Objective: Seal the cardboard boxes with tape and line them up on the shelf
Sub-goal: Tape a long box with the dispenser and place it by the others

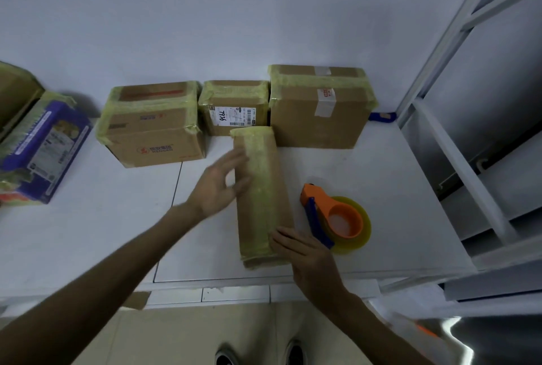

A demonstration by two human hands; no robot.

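A long narrow cardboard box with yellowish tape along its top lies lengthwise on the white shelf. My left hand has its fingers spread and blurred against the box's left side. Resting on the near right corner of the box is my right hand, fingers fairly straight. An orange and blue tape dispenser with a yellow roll lies just right of the box. Three taped boxes stand in a row against the wall: a left box, a small middle box and a large right box.
A purple printed carton and another taped box sit at the far left. A white metal shelf frame rises on the right. The shelf's front edge runs below my arms, with my shoes on the floor tiles beneath.
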